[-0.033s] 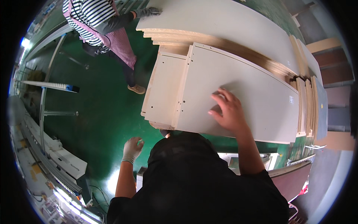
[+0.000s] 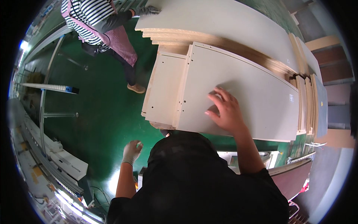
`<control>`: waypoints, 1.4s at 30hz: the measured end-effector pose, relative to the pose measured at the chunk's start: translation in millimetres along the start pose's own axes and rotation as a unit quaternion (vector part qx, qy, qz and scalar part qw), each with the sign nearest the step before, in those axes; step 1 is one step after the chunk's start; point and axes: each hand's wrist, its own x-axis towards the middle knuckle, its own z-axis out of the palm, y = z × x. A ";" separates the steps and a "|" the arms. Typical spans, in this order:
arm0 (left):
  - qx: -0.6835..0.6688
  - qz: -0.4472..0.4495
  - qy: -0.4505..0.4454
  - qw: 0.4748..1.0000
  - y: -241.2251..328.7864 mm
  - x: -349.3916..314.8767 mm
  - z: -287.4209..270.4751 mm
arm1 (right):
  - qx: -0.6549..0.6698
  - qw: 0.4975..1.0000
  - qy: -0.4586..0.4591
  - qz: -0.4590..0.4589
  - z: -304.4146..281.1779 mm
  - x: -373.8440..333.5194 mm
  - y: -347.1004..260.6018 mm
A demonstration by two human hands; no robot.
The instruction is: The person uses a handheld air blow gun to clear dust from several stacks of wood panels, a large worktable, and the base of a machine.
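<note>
My bare right hand (image 2: 225,110) is over the upper pale grey panel (image 2: 257,108), fingers bent and spread, thumb apart from them. It holds nothing. Whether its fingertips touch the surface I cannot tell. This panel has small drilled holes near its left end, a groove along its far edge and a small white label at the right. Under its left end, another pale panel (image 2: 166,84) sticks out. My left hand (image 2: 132,152), in a light glove, hangs over the green floor to the left of my body, its fingers loosely curled and nothing visible in it.
Beyond the panels lies a stack of larger boards (image 2: 216,18) with raw chipboard edges. A co-worker (image 2: 100,33) in a striped top stands at the far left, a gloved hand on that stack. Metal frames (image 2: 43,112) and a white machine housing (image 2: 69,164) stand left. More boards (image 2: 320,108) stand right.
My right hand has shifted slightly left over the panel. The fingers of my left hand have curled a little more. The panels look the same.
</note>
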 end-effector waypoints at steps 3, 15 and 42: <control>-0.161 -0.208 -0.082 0.961 -71.8 -24.1 28.3 | 0.014 1.000 0.006 0.011 8.4 6.3 -17.3; 0.107 -0.029 -0.170 0.979 -231.6 -23.2 40.9 | 0.034 0.998 -0.052 -0.005 39.7 41.3 -95.8; -0.348 -0.520 0.341 0.701 -439.6 -134.7 -149.3 | 0.302 0.861 -0.332 -0.240 346.0 358.2 -522.1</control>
